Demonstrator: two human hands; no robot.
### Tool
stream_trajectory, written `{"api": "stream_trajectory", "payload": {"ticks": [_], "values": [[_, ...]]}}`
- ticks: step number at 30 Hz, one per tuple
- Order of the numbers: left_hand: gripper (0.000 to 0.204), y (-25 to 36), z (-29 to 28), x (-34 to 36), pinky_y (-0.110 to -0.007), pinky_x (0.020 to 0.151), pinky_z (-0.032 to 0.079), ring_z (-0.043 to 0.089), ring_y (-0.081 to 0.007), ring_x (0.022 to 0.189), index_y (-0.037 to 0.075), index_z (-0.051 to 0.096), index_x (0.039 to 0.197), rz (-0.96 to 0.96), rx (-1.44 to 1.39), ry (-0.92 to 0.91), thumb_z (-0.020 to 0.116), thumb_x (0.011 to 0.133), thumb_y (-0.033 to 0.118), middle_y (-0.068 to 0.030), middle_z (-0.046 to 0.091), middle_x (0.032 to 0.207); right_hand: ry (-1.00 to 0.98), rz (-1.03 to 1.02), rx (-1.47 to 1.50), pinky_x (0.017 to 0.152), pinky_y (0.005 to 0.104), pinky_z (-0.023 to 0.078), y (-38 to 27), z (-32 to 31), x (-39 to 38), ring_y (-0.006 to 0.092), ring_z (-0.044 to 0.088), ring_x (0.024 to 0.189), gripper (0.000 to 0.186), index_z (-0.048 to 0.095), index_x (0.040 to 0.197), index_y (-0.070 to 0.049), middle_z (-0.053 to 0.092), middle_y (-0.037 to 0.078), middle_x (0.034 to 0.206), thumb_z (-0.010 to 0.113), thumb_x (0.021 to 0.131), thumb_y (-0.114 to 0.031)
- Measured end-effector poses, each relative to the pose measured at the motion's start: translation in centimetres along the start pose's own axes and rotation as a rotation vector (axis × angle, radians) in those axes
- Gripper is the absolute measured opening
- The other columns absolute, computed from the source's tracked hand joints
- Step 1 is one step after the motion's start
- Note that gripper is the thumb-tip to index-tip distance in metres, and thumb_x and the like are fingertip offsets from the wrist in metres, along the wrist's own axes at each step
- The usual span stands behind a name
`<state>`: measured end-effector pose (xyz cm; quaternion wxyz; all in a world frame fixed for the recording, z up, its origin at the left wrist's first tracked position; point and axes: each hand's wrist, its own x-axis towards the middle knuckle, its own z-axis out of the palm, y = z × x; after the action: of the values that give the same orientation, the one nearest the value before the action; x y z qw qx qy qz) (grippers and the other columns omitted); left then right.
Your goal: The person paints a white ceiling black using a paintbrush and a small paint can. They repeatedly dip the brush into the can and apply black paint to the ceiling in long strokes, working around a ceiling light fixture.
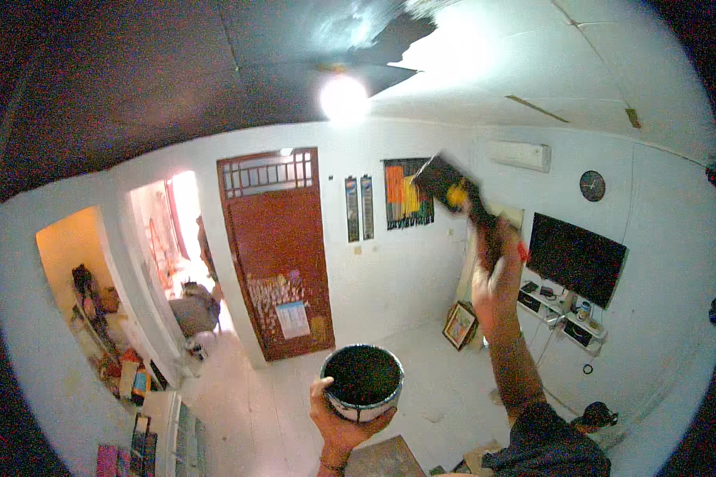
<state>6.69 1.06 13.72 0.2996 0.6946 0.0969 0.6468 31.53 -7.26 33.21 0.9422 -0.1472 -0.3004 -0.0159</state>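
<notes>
In my left hand (346,433), closed round its underside and side, is a whitish paint bucket (363,409) with very dark paint inside and drips on the rim. My right hand (497,274) is raised, its fingers wrapped round the handle of a wide paintbrush (445,183). The brush is dark, with a yellow patch near its base, and its bristles are blurred. It points up and left, apart from the ceiling. Dark paint (135,79) covers the ceiling's left part, ending in a ragged edge by the bare white ceiling (549,60).
A lit bulb (344,98) hangs from the ceiling. Ahead stand a red-brown door (282,254) and a striped wall hanging (398,187). To the right are a television (577,257), shelves (585,327) and an air conditioner (519,155). A brown tabletop (382,459) lies below the bucket.
</notes>
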Motion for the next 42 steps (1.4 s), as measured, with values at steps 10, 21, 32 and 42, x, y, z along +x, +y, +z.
{"api": "stream_trajectory", "payload": {"ticks": [10,21,32,42], "values": [[0.101,-3.7,3.3,0.3,-0.047,0.092,0.052,0.064,-0.0332,0.107,0.012,0.041,0.132,0.063,-0.067,-0.035,0.100,0.052,0.032,-0.0181,0.061,0.117,-0.023,-1.866,-0.489,0.085,0.0354,0.056,-6.3,17.7,22.3,0.0267,0.068,0.101,0.023,0.070,0.108,-0.005,0.069,0.013,0.112,0.078,0.087,-0.007],[0.094,-2.9,4.6,2.8,-0.042,0.090,0.055,0.070,-0.0276,0.099,0.013,0.048,0.131,0.012,-0.017,0.141,0.100,0.053,0.028,-0.0175,0.072,0.104,-0.291,-1.921,-1.061,0.091,0.0421,0.056,0.3,19.9,30.5,0.0342,0.062,0.112,0.032,0.071,0.116,-0.009,0.064,0.018,0.118,0.073,0.086,-0.001],[0.096,-4.1,3.6,2.4,-0.045,0.093,0.053,0.067,-0.0312,0.104,0.012,0.046,0.133,0.025,0.001,0.104,0.099,0.054,0.027,-0.0192,0.068,0.110,-0.300,-1.832,-0.838,0.084,0.0395,0.055,-0.5,22.0,30.6,0.0317,0.063,0.100,0.035,0.069,0.115,-0.010,0.066,0.015,0.108,0.071,0.082,0.001],[0.100,-4.8,3.1,2.7,-0.048,0.096,0.050,0.063,-0.0354,0.111,0.011,0.043,0.136,0.044,0.014,0.050,0.098,0.054,0.027,-0.0221,0.062,0.120,-0.653,-1.641,-1.261,0.084,0.0415,0.058,8.9,18.6,31.3,0.0331,0.064,0.101,0.039,0.063,0.114,-0.007,0.063,0.014,0.109,0.072,0.077,0.004]]}}
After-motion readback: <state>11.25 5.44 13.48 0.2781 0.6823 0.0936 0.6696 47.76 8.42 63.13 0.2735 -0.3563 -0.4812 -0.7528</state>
